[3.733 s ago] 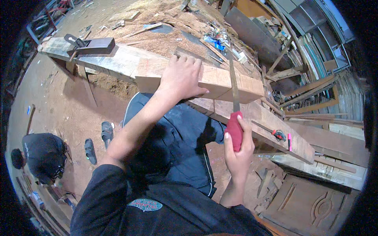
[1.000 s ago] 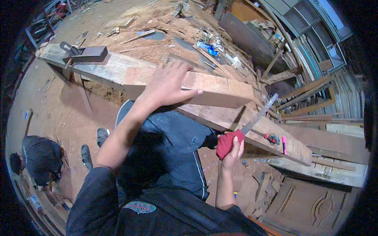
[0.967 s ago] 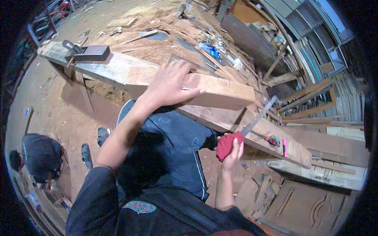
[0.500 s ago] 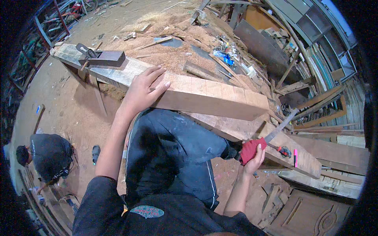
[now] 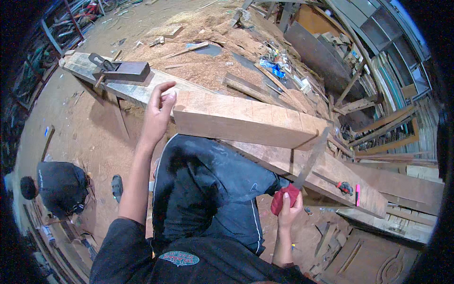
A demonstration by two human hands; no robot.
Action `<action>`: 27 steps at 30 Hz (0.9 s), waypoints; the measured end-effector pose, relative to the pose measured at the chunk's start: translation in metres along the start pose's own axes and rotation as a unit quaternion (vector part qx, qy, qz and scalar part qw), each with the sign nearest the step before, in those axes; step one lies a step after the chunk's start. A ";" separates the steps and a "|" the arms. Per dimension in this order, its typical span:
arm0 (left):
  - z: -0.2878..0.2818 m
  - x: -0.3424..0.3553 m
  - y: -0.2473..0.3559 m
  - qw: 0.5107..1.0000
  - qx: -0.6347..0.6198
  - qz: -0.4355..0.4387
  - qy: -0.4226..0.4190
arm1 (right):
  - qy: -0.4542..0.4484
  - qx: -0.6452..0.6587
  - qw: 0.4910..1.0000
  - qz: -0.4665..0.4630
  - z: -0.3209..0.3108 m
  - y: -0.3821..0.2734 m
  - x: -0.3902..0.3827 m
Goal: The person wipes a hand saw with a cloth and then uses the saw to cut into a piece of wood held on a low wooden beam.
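A thick squared wooden beam [image 5: 241, 124] lies on a long plank bench [image 5: 274, 154] across my thigh. Beside its left end is my left hand [image 5: 158, 113], fingers bent and thumb apart, with nothing held; whether it touches the wood I cannot tell. My right hand [image 5: 288, 208] grips a handsaw by its red handle [image 5: 285, 199], thumb on top. The grey saw blade [image 5: 309, 163] slants up and away, its tip at the beam's right end; contact there is unclear. On the bench to the right are a screwdriver [image 5: 344, 187] with a red-and-black handle and a pink marker [image 5: 357, 194].
A dark hand plane [image 5: 125, 71] rests on the bench's far left. Wood shavings [image 5: 203, 61] and offcuts cover the ground beyond. A person [image 5: 61, 189] in dark clothes bends down at the left. Planks [image 5: 406, 187] and a carved panel [image 5: 373, 258] lie at the right.
My left hand has come off the beam's top to its left end, uncovering that end. My right hand has drawn the saw down and left, and its blade now stands steeper.
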State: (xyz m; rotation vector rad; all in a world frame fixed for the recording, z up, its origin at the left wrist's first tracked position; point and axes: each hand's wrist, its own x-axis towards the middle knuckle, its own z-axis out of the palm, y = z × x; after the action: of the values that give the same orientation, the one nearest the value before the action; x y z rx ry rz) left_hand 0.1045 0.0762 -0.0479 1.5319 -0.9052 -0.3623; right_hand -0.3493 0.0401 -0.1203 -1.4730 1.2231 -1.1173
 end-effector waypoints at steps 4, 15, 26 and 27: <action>-0.001 0.004 0.023 0.989 0.140 0.042 0.001 | -0.012 -0.112 0.994 0.005 -0.008 -0.002 -0.007; 0.051 0.030 0.097 0.876 0.358 0.177 -0.271 | -0.007 0.049 0.996 0.078 0.003 -0.020 -0.022; 0.059 -0.001 0.086 0.851 0.421 0.189 -0.249 | 0.135 0.291 0.942 0.101 -0.032 -0.010 -0.022; 0.058 -0.004 0.084 0.850 0.424 0.197 -0.242 | 0.161 0.259 0.948 0.088 -0.033 -0.018 -0.017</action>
State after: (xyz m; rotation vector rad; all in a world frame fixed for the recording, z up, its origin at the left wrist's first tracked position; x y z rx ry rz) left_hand 0.0338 0.0442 0.0193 2.0132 -1.9266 -0.0201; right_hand -0.3804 0.0559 -0.0977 -0.7907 1.1319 -1.4571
